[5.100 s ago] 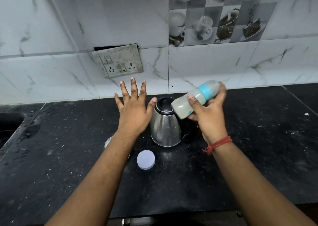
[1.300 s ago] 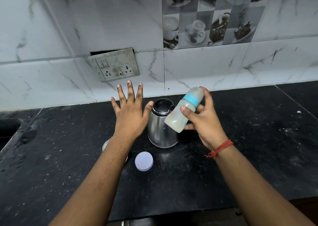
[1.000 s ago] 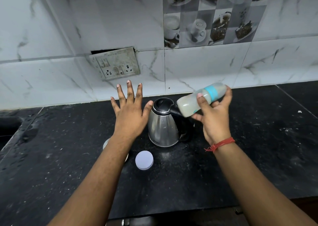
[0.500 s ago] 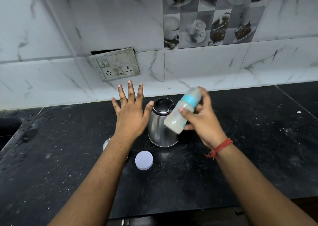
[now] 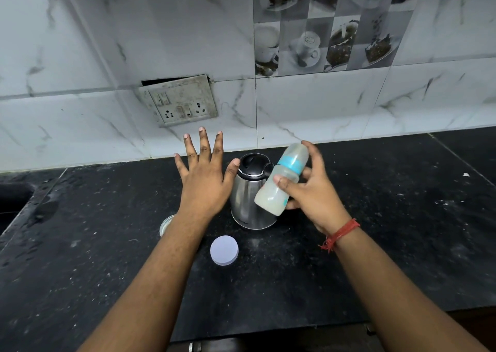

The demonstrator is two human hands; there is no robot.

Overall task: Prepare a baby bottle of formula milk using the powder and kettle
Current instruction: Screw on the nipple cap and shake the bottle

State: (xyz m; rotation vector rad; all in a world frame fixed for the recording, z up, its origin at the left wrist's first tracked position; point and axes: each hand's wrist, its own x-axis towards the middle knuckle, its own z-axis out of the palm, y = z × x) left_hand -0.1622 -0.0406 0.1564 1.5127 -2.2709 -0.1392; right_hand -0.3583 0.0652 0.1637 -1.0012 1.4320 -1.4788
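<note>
The baby bottle, filled with cloudy pale liquid and closed by a teal collar and clear cap, is carried in the air above the black counter, in front of the steel kettle. Its long axis is tilted: base down and toward the left, cap up and toward the right and the wall. The right hand grips it, thumb across the near side of the body, index finger reaching over the cap, remaining fingers curled behind. The left hand holds nothing; its fingers are straight and spread, palm down, thumb tip just beside the kettle lid, though contact cannot be confirmed. The bottle thus lies wholly within the right hand, the left being near but apart from it. Judged from the sealed, filled bottle, mixing is the step in hand. A round white lid lies on the counter between the forearms; a jar rim shows partly behind the left wrist.
</note>
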